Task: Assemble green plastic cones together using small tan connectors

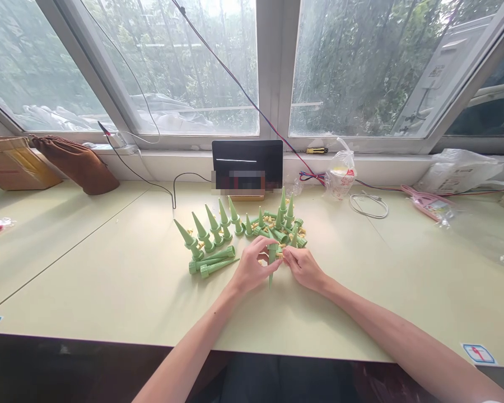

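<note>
My left hand (252,264) is closed around a green plastic watering spike (272,256), which points downward with its wide collar at the top. From the right, my right hand (304,270) pinches a small yellow valve piece (280,254) against the spike's side; the fingers partly hide it. Left of my hands stands a slanting row of green spikes (215,228), points up. In front of that row, several loose spikes (212,263) lie on their sides. Just behind my hands is a jumbled pile of green spikes and yellow pieces (280,235).
A dark-screened tablet (247,162) stands at the back of the pale table (403,291). To its right are a bagged cup (341,178), a coiled white cable (368,206) and a pink plastic packet (430,204). A brown pouch (78,165) lies back left.
</note>
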`<state>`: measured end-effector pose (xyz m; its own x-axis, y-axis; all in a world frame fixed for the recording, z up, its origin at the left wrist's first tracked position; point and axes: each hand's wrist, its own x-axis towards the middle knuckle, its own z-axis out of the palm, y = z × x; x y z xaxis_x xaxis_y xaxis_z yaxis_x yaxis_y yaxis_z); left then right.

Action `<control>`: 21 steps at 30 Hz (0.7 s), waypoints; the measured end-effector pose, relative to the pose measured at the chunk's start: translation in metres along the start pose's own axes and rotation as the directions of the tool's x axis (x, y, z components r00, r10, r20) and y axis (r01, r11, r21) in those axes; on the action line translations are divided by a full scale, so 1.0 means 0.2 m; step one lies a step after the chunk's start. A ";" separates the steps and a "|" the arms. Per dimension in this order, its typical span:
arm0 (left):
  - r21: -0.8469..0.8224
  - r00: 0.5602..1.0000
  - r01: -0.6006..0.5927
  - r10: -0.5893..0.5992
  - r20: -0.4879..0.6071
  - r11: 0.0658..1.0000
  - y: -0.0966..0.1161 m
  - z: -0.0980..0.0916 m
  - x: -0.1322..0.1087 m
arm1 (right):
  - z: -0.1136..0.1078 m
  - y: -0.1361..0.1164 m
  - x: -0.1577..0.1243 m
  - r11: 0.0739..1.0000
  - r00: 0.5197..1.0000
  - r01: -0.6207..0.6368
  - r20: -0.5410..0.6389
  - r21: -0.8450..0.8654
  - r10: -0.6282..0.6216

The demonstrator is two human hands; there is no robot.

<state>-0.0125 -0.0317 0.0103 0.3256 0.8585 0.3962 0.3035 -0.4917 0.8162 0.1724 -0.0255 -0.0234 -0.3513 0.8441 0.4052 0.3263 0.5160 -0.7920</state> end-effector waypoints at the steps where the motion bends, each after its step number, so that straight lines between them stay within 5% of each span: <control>1: -0.004 1.000 0.005 -0.005 -0.001 1.000 0.00 0.00 0.00 | 0.00 0.00 0.00 1.000 1.000 -0.004 -0.001 0.008 0.004; 21: -0.013 1.000 0.004 -0.004 -0.002 1.000 0.00 0.00 0.00 | -0.01 -0.03 0.01 0.999 1.000 0.010 -0.018 -0.042 -0.011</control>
<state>-0.0122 -0.0315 0.0106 0.3224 0.8607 0.3941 0.2929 -0.4866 0.8230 0.1721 -0.0273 -0.0167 -0.3385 0.8410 0.4220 0.3596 0.5301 -0.7679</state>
